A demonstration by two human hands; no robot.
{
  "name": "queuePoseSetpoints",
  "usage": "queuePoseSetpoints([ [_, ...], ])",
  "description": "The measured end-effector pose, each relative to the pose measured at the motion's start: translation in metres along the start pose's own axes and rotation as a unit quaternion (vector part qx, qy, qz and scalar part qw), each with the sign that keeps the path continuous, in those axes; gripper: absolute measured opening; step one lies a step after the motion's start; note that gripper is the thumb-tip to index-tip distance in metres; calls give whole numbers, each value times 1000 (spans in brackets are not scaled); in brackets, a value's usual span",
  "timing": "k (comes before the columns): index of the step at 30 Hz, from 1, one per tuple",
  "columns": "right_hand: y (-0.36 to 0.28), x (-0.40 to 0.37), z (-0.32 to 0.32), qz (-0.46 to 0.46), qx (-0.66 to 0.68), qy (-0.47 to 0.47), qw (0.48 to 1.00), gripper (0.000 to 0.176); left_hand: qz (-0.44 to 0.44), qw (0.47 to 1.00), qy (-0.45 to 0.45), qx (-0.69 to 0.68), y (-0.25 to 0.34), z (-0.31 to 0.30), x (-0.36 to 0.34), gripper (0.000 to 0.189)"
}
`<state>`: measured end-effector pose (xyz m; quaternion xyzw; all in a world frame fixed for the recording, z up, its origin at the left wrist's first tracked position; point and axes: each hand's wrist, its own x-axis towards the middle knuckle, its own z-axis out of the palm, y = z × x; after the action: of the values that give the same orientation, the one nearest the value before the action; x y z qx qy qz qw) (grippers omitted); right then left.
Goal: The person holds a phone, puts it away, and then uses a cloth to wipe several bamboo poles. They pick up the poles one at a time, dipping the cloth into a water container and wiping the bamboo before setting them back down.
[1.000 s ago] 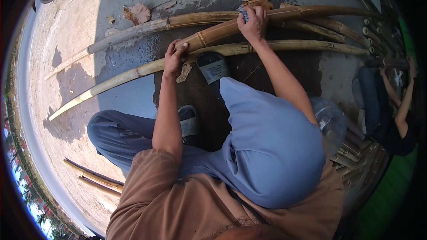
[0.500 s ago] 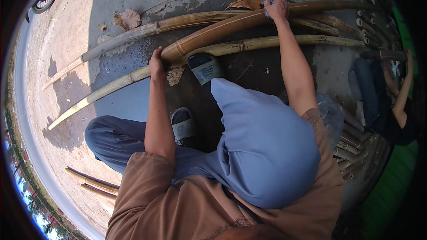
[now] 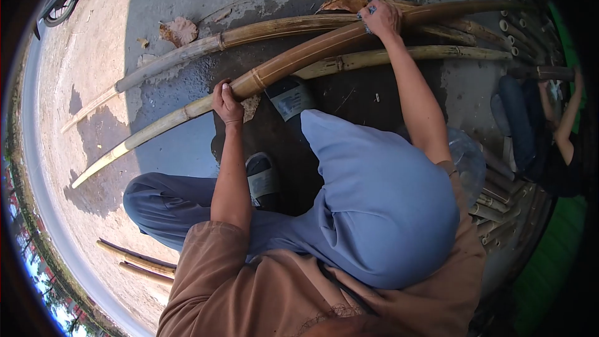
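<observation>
At the upper middle of the frame, our right hand (image 3: 380, 20) curls its fingers over a blue rag (image 3: 367, 14) pressed on the bamboo pole (image 3: 299, 57); left of centre, our left hand (image 3: 226, 103) wraps its fingers tightly round that pole's lower end, above our sandal (image 3: 288, 97).

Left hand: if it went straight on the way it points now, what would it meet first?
The left hand grips the end of the brown bamboo pole. Straight beyond is wet ground, then probably the paler far pole, though depth is unclear.
</observation>
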<state>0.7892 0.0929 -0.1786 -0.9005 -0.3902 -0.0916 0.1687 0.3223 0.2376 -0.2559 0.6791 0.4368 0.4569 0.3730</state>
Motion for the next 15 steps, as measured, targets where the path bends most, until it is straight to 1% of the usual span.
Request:
queuePoseSetpoints([
  [1,48,22,-3,17,-28,-11,999,33,-37,999,6,-5,-4,2,1,31],
  [2,74,33,-9,37,-58,32,997,33,-66,998,11,-13,-4,4,3,31],
  [4,68,36,-20,32,-66,2,997,29,-122,992,8,-27,1,7,11,33],
  [5,51,25,-14,-13,-51,18,998,27,-111,994,2,-20,-19,9,19,35],
  [6,21,10,1,-62,-36,36,997,25,-189,981,-41,-13,-27,9,39,35],
  [7,-19,-10,12,-69,41,72,994,21,-268,960,-84,-3,-33,6,56,36],
  [8,-62,-29,24,-117,107,91,983,17,-347,929,-126,10,-35,4,64,36],
  [9,-109,-50,29,-161,181,111,964,16,-331,924,-179,61,-23,4,74,37],
  [10,-153,-74,31,-184,252,85,946,15,-313,914,-234,113,-8,3,85,38],
  [11,-187,-96,26,-229,253,61,938,15,-366,895,-237,95,-6,5,95,38],
  [12,-204,-109,22,-269,253,38,929,16,-398,869,-287,69,-16,4,106,37],
  [14,-184,-104,21,-260,253,32,931,16,-440,816,-373,33,-28,1,127,38],
  [15,-169,-93,22,-260,253,33,931,16,-442,815,-372,48,-24,4,132,38],
])
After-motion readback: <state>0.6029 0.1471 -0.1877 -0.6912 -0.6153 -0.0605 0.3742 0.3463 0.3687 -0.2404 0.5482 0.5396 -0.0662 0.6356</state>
